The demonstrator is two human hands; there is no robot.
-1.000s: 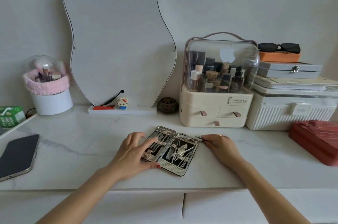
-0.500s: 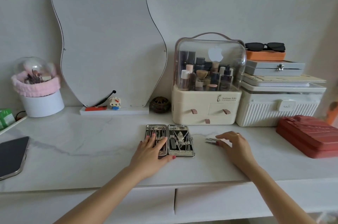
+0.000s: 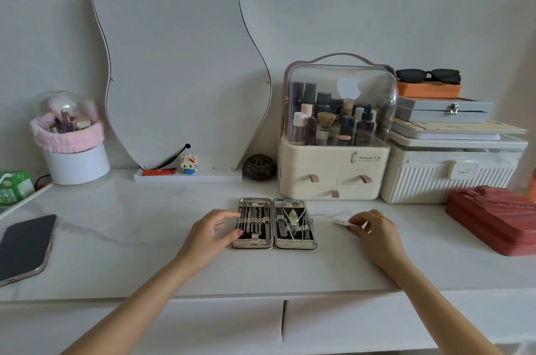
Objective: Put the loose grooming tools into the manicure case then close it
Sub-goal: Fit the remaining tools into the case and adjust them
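The manicure case (image 3: pixel 295 243) lies open and flat on the white marble desk (image 3: pixel 150 256), its two black-lined halves holding several metal tools under straps. My left hand (image 3: pixel 213 235) rests at the case's left edge, fingers apart, with thumb and fingertips touching the left half. A small loose metal tool (image 3: pixel 340 221) lies on the desk right of the case. My right hand (image 3: pixel 375 231) pinches that tool's near end between thumb and forefinger; the tool looks low against the desk.
A cream cosmetics organiser (image 3: pixel 333 171) and a white ribbed box (image 3: pixel 452 177) stand just behind the case. A red pouch (image 3: pixel 493 221) lies at the right, a phone (image 3: pixel 24 247) at the left. A mirror (image 3: pixel 182 64) leans on the wall.
The case has been turned from a slant to lie square. My left hand slid to its left edge. My right hand, with the loose tool, moved right, away from the case.
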